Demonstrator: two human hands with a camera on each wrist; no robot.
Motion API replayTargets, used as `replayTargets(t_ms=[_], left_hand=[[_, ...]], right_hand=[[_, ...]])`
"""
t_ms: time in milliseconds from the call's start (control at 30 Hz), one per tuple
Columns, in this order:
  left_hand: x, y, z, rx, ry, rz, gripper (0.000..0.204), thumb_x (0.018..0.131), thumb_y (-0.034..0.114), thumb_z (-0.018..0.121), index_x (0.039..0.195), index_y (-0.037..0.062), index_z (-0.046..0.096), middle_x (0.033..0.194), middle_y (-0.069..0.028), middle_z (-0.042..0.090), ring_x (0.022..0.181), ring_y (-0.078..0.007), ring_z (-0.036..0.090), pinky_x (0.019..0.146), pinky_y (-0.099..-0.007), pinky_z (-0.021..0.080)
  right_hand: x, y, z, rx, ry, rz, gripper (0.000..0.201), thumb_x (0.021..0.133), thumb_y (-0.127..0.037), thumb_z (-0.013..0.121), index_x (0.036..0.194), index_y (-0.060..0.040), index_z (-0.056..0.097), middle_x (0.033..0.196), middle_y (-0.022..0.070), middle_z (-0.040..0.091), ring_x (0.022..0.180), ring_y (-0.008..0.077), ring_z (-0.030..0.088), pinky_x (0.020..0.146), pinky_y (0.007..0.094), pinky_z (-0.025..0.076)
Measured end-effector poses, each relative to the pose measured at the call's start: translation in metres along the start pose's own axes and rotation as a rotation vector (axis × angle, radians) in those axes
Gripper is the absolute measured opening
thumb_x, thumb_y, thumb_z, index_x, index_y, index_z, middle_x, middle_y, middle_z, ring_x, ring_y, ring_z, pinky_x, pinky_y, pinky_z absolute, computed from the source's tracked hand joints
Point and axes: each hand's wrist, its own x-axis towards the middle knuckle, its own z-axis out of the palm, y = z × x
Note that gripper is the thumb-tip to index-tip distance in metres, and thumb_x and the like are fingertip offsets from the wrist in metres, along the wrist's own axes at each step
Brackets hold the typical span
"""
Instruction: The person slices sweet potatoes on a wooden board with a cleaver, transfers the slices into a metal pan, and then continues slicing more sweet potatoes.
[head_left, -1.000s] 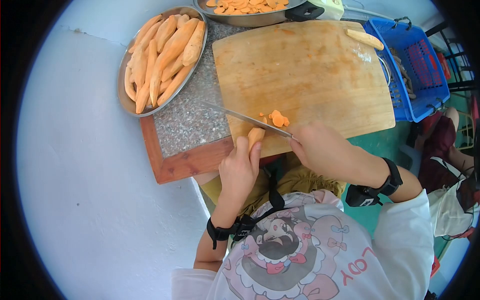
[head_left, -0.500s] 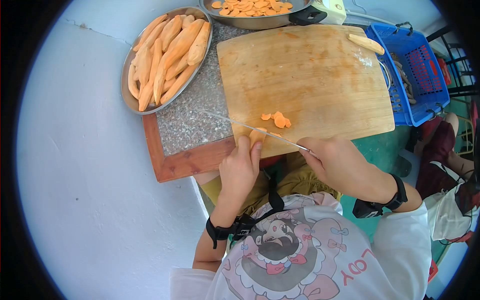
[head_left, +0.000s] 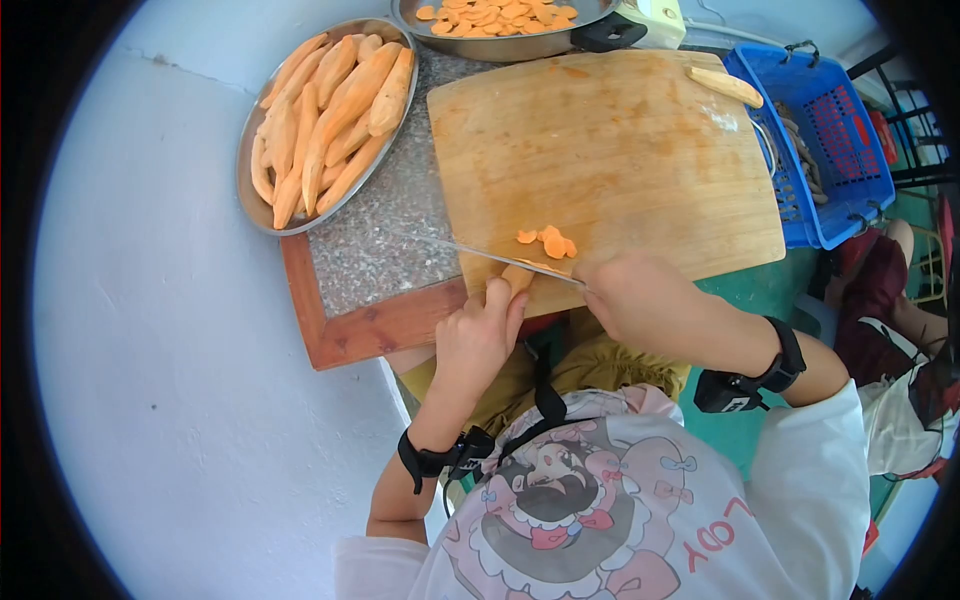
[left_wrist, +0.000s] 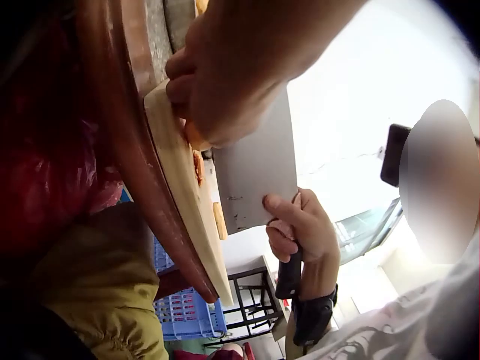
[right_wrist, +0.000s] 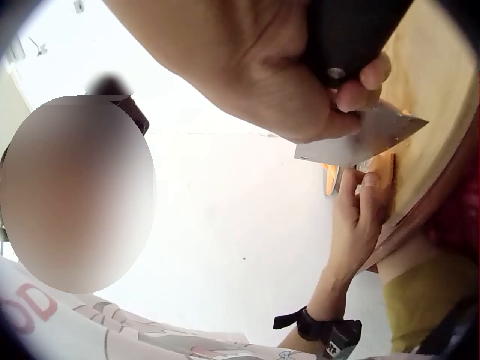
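In the head view my left hand point(head_left: 474, 340) grips a peeled orange sweet potato point(head_left: 518, 277) at the near left corner of the wooden cutting board point(head_left: 610, 150). Across its far end lies the thin edge line of a cleaver point(head_left: 480, 254). My right hand point(head_left: 640, 300), slightly blurred, holds that cleaver by its black handle point(right_wrist: 349, 37). The left wrist view shows the broad grey blade point(left_wrist: 259, 169) standing upright beside my left fingers. Just beyond the blade, a few orange slices point(head_left: 553, 241) lie on the board.
An oval metal tray point(head_left: 243, 190) heaped with peeled sweet potatoes stands at the left, by the wall. Behind the board is a pan point(head_left: 510, 47) of orange slices. One pale peeled piece point(head_left: 725, 86) lies at the far right corner, beside a blue basket point(head_left: 740, 62).
My right hand and the cleaver shifted toward me and right, then back up and left. Another slice has joined the small pile. My left hand stays on the sweet potato.
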Motion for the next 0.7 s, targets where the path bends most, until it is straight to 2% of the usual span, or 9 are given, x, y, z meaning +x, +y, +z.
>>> replayTargets(t_ms=[233, 333, 400, 700], left_hand=[[-0.002, 0.002, -0.001, -0.020, 0.015, -0.052, 0.027, 0.082, 0.030, 0.060, 0.080, 0.0082, 0.045, 0.057, -0.0106, 0.055, 0.046, -0.0278, 0.057, 0.037, -0.0375, 0.043], [-0.004, 0.004, 0.000, -0.041, 0.061, -0.103, 0.029, 0.081, 0.031, 0.062, 0.080, 0.0078, 0.044, 0.058, -0.0106, 0.056, 0.046, -0.0277, 0.057, 0.037, -0.0371, 0.043], [-0.006, 0.005, 0.001, -0.033, 0.060, -0.123, 0.030, 0.081, 0.032, 0.062, 0.080, 0.0074, 0.044, 0.059, -0.0109, 0.056, 0.046, -0.0279, 0.057, 0.036, -0.0370, 0.043], [-0.004, 0.005, 0.002, -0.036, 0.044, -0.120, 0.032, 0.082, 0.031, 0.061, 0.080, 0.0059, 0.043, 0.062, -0.0122, 0.057, 0.046, -0.0287, 0.057, 0.036, -0.0370, 0.043]], right_hand=[[0.016, -0.006, -0.008, 0.035, -0.056, 0.026, 0.013, 0.083, -0.010, 0.053, 0.080, 0.0021, 0.056, 0.065, 0.0212, 0.055, 0.061, 0.0386, 0.055, 0.056, 0.0441, 0.043], [0.009, -0.003, -0.012, 0.086, 0.012, -0.001, 0.014, 0.083, -0.011, 0.052, 0.080, 0.0023, 0.056, 0.066, 0.0209, 0.055, 0.061, 0.0385, 0.054, 0.055, 0.0436, 0.043], [-0.005, -0.009, -0.016, 0.075, 0.175, -0.047, 0.012, 0.079, -0.006, 0.052, 0.073, 0.0047, 0.054, 0.062, 0.0233, 0.055, 0.060, 0.0386, 0.057, 0.051, 0.0434, 0.045], [-0.038, -0.016, -0.017, 0.131, 0.109, 0.085, 0.010, 0.081, -0.009, 0.053, 0.077, 0.0007, 0.056, 0.058, 0.0204, 0.055, 0.057, 0.0374, 0.057, 0.051, 0.0442, 0.046]])
